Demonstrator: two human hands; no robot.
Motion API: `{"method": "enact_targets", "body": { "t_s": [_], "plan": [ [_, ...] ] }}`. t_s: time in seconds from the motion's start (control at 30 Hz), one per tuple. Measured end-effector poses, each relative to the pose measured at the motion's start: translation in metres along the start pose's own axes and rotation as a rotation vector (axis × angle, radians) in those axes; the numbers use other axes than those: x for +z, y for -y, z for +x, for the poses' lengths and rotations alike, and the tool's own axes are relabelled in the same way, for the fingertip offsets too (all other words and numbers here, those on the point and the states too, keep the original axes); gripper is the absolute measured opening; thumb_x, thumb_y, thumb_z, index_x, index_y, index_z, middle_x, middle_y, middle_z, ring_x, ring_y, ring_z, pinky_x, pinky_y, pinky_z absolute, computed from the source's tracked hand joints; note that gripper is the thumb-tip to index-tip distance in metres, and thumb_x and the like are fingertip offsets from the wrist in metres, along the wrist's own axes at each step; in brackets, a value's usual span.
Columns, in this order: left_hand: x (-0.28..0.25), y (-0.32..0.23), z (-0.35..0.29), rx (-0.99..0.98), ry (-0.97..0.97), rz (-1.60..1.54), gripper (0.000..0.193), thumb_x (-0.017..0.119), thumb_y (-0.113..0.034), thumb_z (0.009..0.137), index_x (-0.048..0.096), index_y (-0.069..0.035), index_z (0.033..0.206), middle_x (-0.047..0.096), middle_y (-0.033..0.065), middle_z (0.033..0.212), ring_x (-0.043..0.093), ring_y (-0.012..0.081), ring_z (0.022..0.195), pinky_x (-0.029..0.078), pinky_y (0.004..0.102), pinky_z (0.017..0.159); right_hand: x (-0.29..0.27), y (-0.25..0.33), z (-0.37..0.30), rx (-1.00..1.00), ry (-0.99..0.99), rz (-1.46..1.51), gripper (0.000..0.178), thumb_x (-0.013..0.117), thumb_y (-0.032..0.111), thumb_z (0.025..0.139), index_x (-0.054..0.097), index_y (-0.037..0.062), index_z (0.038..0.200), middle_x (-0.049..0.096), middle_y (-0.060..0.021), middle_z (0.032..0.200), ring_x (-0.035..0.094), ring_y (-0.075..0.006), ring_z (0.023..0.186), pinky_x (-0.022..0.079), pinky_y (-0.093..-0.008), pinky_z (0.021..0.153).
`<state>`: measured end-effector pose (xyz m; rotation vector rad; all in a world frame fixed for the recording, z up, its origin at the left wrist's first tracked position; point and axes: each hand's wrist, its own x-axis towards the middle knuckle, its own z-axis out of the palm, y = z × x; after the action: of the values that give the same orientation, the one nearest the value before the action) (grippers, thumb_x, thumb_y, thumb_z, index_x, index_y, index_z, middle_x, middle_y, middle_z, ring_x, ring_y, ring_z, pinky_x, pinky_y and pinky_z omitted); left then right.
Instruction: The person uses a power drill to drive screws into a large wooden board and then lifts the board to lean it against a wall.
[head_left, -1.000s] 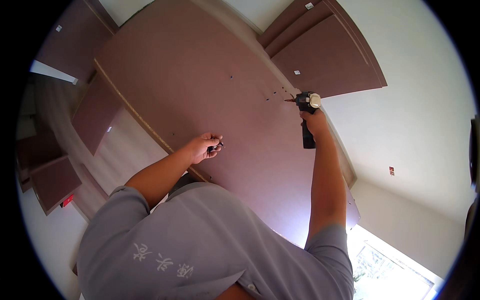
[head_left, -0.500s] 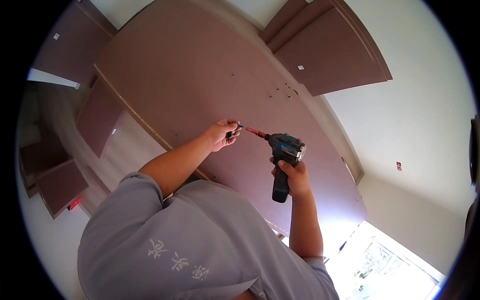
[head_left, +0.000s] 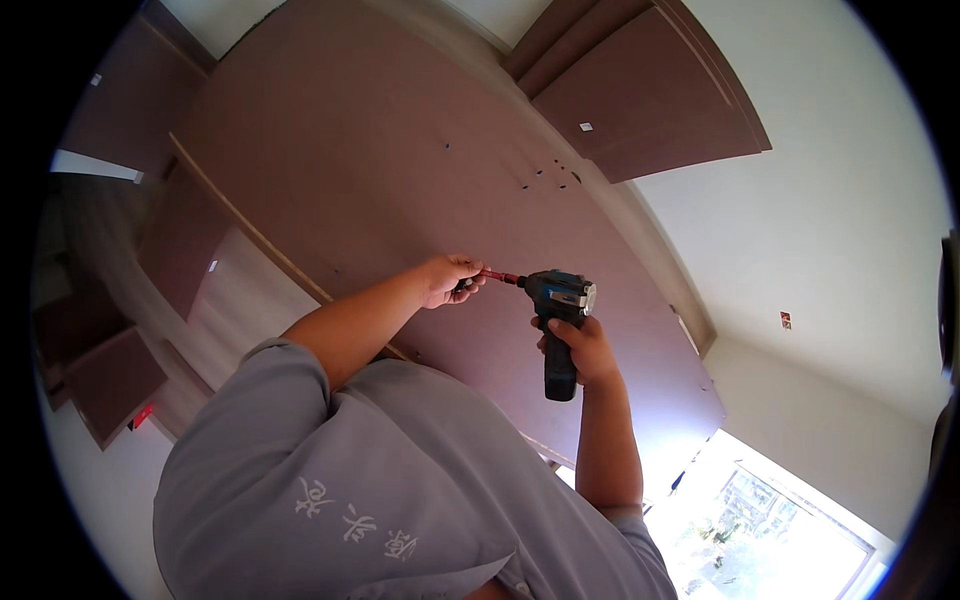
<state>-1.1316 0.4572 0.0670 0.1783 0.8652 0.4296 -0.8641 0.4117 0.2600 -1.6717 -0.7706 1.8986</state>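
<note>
In my right hand (head_left: pixel 586 354) is a teal and black cordless driver (head_left: pixel 556 300), held by its grip with its nose toward the left. Its long red bit (head_left: pixel 503 276) reaches the fingertips of my left hand (head_left: pixel 440 281). That hand is closed, thumb and forefinger pinched at the bit's tip, with small dark pieces (head_left: pixel 462 286) showing among the other fingers. Whatever sits at the tip itself is hidden. Both hands are over a large brown board (head_left: pixel 330 130). Several small dark pegs or screws (head_left: pixel 539 173) stand in its far right part.
More brown panels (head_left: pixel 650 100) lie stacked at the far right, with others (head_left: pixel 185 235) on the left beyond the board's light raw edge (head_left: pixel 255 232). A wall socket box (head_left: pixel 786 320) shows on the white wall at right. Bright window glass (head_left: pixel 745 525) fills the lower right.
The gap between the driver's bit and my left fingertips has closed; the bit now meets them. A small blue tip seen earlier at those fingers is hidden. The view has shifted slightly.
</note>
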Motion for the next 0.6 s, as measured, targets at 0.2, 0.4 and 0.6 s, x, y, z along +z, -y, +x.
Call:
{"method": "enact_targets", "body": {
  "t_s": [0.2,0.4,0.6],
  "plan": [
    [0.009,0.003,0.011,0.062,-0.118,0.055,0.021,0.061,-0.032,0.106,0.066,-0.019,0.121,0.064,-0.0006,0.097,0.061,0.0098,0.086,0.054,0.0278,0.074,-0.013,-0.007,0.047,-0.125,-0.169,-0.142,0.037,0.069,0.010,0.093,0.061,-0.0029,0.127,0.072,-0.0140,0.104,0.069,-0.0225,0.077,0.057,-0.0367,0.069],
    [-0.045,-0.003,-0.027,0.082,-0.205,-0.031,0.025,0.057,-0.033,0.106,0.067,-0.014,0.120,0.066,0.0019,0.099,0.064,0.0135,0.085,0.054,0.0314,0.074,-0.033,0.035,0.114,-0.261,-0.358,0.057,0.032,0.068,0.012,0.094,0.062,-0.0015,0.123,0.073,-0.0143,0.102,0.069,-0.0252,0.075,0.057,-0.0385,0.065],
    [-0.097,0.014,-0.064,0.116,-0.206,-0.054,0.025,0.054,-0.027,0.108,0.066,-0.010,0.122,0.066,0.0055,0.100,0.059,0.0138,0.075,0.048,0.0279,0.062,-0.048,0.082,0.165,-0.251,-0.414,0.010,0.028,0.069,0.012,0.093,0.064,-0.0002,0.118,0.073,-0.0131,0.097,0.070,-0.0251,0.073,0.057,-0.0383,0.064]
  ]
}}
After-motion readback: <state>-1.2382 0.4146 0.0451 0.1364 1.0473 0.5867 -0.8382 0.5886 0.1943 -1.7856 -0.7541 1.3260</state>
